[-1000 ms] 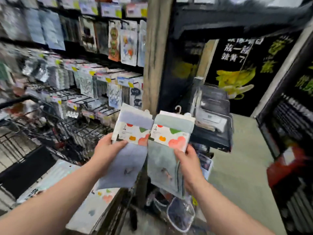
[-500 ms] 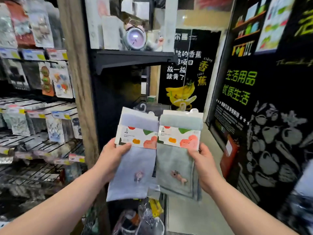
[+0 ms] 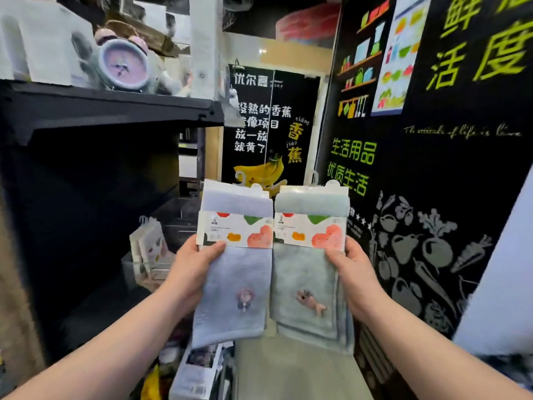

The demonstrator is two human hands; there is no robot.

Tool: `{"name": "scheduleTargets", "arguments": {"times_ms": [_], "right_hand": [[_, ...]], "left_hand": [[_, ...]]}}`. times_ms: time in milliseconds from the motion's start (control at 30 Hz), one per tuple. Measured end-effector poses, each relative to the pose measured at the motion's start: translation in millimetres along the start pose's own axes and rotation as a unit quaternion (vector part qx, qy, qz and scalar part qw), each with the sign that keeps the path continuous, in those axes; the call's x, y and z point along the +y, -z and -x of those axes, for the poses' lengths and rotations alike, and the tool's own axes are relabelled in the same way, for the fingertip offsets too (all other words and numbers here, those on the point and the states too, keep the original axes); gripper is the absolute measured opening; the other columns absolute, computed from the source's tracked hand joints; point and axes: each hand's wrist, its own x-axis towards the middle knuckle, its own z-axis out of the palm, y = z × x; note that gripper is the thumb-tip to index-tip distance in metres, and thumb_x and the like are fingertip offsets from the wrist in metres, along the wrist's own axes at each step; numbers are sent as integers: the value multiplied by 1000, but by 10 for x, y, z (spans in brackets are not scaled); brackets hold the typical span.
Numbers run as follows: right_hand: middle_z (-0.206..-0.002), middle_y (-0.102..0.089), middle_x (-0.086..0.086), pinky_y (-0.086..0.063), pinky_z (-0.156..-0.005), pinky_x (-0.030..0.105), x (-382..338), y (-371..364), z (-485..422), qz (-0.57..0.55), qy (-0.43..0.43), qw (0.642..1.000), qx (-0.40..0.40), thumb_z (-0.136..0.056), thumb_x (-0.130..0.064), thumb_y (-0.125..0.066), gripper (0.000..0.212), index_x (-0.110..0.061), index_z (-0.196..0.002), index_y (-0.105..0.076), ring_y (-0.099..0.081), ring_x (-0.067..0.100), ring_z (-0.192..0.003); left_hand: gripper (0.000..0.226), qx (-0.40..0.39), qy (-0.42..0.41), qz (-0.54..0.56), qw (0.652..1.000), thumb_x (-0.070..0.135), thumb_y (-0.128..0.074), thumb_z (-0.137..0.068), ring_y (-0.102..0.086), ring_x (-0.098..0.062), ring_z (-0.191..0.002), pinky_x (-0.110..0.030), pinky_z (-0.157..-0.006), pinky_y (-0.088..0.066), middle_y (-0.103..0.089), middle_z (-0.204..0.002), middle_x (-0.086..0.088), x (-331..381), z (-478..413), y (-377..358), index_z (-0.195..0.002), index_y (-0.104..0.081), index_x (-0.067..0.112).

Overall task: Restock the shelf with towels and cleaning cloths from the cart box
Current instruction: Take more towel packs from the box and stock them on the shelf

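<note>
I hold two packaged towels side by side in front of me. My left hand grips a light blue towel by its left edge, just under its printed paper band. My right hand grips a pale green towel by its right edge. Each towel has a white hanger hook on top and a small embroidered figure. To the left, in the dark shelf bay, a few similar towel packs hang or stand. The cart box is out of view.
A black shelf board above the bay carries a pastel alarm clock and white boxes. A black wall with green lettering stands close on the right. Packaged goods sit low by the shelf; pale floor runs ahead.
My view has swung right, from the cart and hanging packets to the dark shelf bay and black wall. Both hands have kept their towels and raised them slightly, closer together.
</note>
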Motion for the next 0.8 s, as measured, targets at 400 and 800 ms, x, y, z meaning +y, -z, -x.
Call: {"name": "scheduleTargets", "arguments": {"times_ms": [400, 800], "right_hand": [[-111, -70, 10, -53, -92, 45, 396, 256, -1550, -20, -15, 999, -32, -89, -14, -63, 27, -12, -115, -60, -67, 26, -101], [-94, -69, -2, -52, -65, 28, 564, 268, -2907, -45, -22, 966, -253, -76, -20, -70, 25, -21, -99, -61, -67, 14, -84]], "left_hand": [[30, 33, -13, -7, 999, 7, -58, -90, -69, -33, -97, -41, -73, -57, -70, -110, -16, -222, -1108, -617, -119, -56, 2], [16, 253, -78, -23, 964, 9, -58, -90, -70, -26, -86, -41, -71, -55, -73, -99, -10, -476, -1438, -1073, -105, -62, 7]]}}
